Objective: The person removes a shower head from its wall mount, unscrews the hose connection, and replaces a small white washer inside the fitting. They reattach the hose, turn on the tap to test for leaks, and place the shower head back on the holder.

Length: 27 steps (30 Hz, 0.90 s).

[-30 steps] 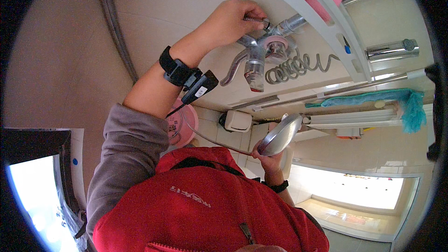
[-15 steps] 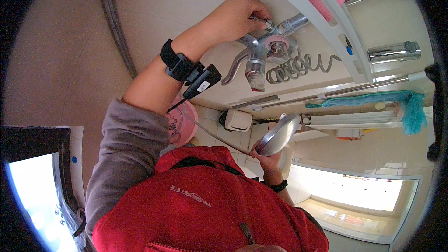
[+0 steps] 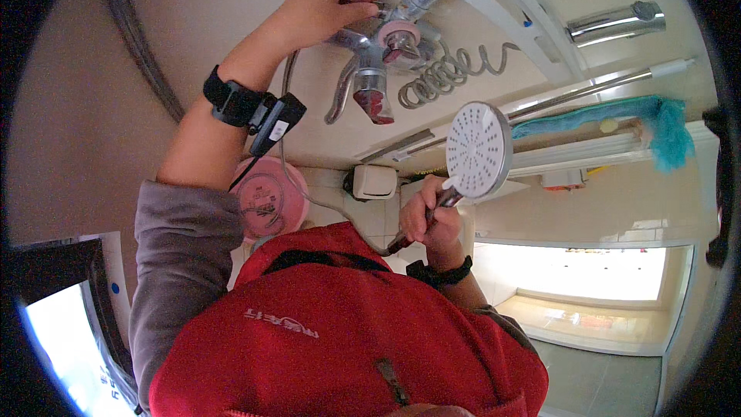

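Observation:
My left hand reaches up and grips the knob of a chrome wall tap, which has a pink ring and a short spout. My right hand holds the handle of a round white shower head, its holed face turned toward me. A thin hose runs from the handle up to the tap. A black wrist device sits on my left forearm. My red vest fills the lower part of the view.
A coiled metal spring hangs beside the tap. A chrome rail and a white shelf edge are at upper right. A teal cloth lies on a ledge. A pink round container and a white wall box are near.
My right hand has lifted the shower head and turned it, so its face now points toward me. My left hand stays on the tap knob.

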{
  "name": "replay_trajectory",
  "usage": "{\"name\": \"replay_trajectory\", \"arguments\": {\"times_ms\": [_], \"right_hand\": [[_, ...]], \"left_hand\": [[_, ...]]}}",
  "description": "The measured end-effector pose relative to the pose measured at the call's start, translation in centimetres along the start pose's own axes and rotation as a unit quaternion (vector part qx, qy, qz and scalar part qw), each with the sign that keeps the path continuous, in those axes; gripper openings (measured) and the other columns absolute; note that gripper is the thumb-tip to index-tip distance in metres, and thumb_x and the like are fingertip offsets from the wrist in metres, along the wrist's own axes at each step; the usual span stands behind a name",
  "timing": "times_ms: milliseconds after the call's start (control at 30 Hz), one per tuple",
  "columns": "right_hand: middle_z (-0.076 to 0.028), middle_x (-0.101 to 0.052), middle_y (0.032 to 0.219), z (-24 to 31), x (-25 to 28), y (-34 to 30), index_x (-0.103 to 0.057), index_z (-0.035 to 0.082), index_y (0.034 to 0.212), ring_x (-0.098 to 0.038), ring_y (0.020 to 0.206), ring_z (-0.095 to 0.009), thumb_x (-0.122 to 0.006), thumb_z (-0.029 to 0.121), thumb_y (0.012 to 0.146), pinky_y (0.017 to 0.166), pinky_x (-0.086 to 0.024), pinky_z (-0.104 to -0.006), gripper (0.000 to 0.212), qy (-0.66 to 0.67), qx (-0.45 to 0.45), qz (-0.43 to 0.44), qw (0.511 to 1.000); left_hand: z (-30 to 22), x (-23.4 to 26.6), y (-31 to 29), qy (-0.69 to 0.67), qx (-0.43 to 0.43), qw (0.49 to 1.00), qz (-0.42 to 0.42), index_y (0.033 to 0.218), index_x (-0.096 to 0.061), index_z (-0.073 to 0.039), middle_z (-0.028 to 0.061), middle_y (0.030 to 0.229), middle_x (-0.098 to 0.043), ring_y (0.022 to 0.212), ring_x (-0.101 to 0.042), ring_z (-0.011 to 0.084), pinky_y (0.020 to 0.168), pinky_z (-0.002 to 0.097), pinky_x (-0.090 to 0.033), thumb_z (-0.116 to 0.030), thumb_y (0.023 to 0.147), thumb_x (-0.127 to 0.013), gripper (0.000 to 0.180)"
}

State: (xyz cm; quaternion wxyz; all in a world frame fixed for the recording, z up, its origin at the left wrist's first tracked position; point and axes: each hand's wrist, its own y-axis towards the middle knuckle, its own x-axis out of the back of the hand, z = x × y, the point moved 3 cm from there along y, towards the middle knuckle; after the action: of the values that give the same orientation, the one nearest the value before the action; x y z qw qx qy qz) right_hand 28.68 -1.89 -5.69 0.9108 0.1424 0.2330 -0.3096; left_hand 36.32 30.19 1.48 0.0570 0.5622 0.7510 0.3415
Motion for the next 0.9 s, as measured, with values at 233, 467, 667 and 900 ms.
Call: {"name": "replay_trajectory", "arguments": {"times_ms": [233,467,667,900], "right_hand": [[-0.003,-0.045,0.048,1.2,1.3,-1.1,-0.037,0.012,0.078,-0.04,0.033,-0.013,-0.056,0.034,0.083,0.033,-0.038,-0.0266,0.029,0.098,-0.031,-0.044,0.994],[-0.001,-0.043,0.05,1.6,2.5,-2.5,-0.04,0.012,0.08,-0.038,0.034,-0.012,-0.056,0.035,0.084,0.033,-0.034,-0.0271,0.028,0.12,-0.017,-0.035,0.992],[0.001,-0.041,0.057,2.7,6.1,-3.1,-0.043,0.012,0.078,-0.038,0.043,-0.01,-0.053,0.031,0.085,0.042,-0.035,-0.0251,0.022,0.306,0.042,-0.13,0.942],[0.003,-0.04,0.06,3.6,8.3,-3.9,-0.046,0.008,0.072,-0.037,0.048,-0.008,-0.055,0.026,0.082,0.048,-0.036,-0.0235,0.022,0.423,0.066,-0.191,0.883]], "left_hand": [[-0.4,-1.1,0.1,0.006,0.062,0.996,0.066,0.102,-0.066,-0.005,0.0037,0.084,-0.068,0.075,-0.06,0.0123,0.072,0.0283,-0.05,-0.031,0.09,-0.059,0.029],[-1.6,-2.5,-0.2,-0.001,0.075,0.996,0.045,0.1,-0.065,-0.004,0.0026,0.082,-0.066,0.073,-0.059,0.0108,0.064,0.027,-0.05,-0.028,0.09,-0.059,0.027],[-2.7,-4.6,-1.8,-0.132,0.182,0.974,0.027,0.093,-0.064,0.0,0.0031,0.077,-0.063,0.064,-0.057,0.0096,0.056,0.0251,-0.048,-0.015,0.09,-0.061,0.015],[-3.0,-6.2,-2.0,-0.097,0.167,0.981,-0.014,0.092,-0.064,0.0,0.003,0.077,-0.064,0.064,-0.059,0.0103,0.056,0.0239,-0.049,-0.011,0.088,-0.062,0.011]]}}
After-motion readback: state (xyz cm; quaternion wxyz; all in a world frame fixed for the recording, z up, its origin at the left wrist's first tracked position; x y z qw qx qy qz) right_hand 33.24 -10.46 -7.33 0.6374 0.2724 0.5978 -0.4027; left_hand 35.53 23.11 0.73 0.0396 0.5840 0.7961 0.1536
